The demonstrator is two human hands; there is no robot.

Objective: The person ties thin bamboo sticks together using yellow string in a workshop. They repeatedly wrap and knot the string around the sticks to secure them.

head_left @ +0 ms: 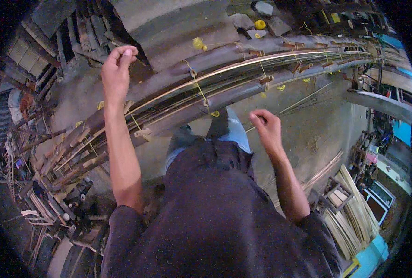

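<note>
My left hand (117,74) is raised over the far side of a long frame of two dark poles (169,90), its thumb and fingers pinched together. Whatever it holds, if anything, is too small to make out. On the near side of the frame, my right hand (268,129) hangs in the air with curled fingers, apart from the poles; its grip is hidden too. Between the poles run long thin strips, among them a pale split strip (224,70). Yellow cord (199,88) crosses from pole to pole, tied at small wooden pegs (266,79).
Beyond the frame, a yellow ball of cord (260,24) lies among stone blocks (241,21). Stacked wood (83,34) stands at the far left, scrap timber (53,206) at the near left. Flat pale slats (347,222) lean at the near right, beside a small wooden stool (335,192).
</note>
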